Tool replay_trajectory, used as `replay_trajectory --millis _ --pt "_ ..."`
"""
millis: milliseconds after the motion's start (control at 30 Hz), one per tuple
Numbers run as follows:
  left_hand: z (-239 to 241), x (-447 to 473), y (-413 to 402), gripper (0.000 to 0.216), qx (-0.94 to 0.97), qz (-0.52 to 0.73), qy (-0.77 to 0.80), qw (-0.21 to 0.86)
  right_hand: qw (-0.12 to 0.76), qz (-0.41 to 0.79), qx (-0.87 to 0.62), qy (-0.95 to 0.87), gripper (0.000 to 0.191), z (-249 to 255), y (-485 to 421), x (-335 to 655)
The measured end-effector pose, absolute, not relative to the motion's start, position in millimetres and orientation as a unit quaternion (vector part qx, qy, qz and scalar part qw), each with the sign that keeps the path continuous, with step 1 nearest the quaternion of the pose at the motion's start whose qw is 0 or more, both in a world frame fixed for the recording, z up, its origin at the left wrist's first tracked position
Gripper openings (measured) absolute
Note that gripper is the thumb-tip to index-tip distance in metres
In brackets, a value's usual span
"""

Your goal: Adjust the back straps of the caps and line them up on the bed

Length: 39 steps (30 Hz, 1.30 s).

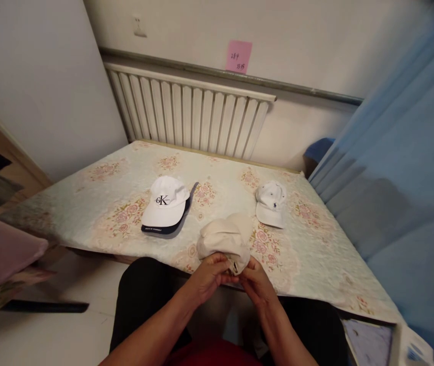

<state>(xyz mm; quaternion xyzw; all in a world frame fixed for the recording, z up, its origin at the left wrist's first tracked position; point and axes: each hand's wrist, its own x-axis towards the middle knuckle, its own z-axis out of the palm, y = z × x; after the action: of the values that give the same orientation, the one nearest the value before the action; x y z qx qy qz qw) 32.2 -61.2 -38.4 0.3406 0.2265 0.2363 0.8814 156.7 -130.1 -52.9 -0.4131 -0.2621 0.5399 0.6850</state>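
A beige baseball cap is held at the near edge of the flowered surface, its back strap and small metal buckle turned toward me. My left hand pinches the strap on the left of the buckle. On the other side, my right hand grips the cap's rim and strap with closed fingers. To the left lies a white cap with dark letters and a dark-edged brim. A smaller white cap with a little dark emblem rests at the right.
The flowered cover spreads over a bed-like surface. Behind it stand a white radiator and a wall with a pink note. A blue curtain hangs on the right. At left is a pink cloth.
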Motion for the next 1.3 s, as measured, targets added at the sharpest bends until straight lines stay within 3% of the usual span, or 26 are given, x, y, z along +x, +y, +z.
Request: replay_trajectory --millis 267,1300 --pt "-37 28 -59 0.022 0.347 0.248 0.216 0.878 0.614 0.603 -0.384 -0.335 0.046 -45 -137 165" --pt "-42 25 -68 0.017 0.355 0.283 0.195 0.870 0.671 0.551 -0.413 -0.274 0.030 -60 -131 156"
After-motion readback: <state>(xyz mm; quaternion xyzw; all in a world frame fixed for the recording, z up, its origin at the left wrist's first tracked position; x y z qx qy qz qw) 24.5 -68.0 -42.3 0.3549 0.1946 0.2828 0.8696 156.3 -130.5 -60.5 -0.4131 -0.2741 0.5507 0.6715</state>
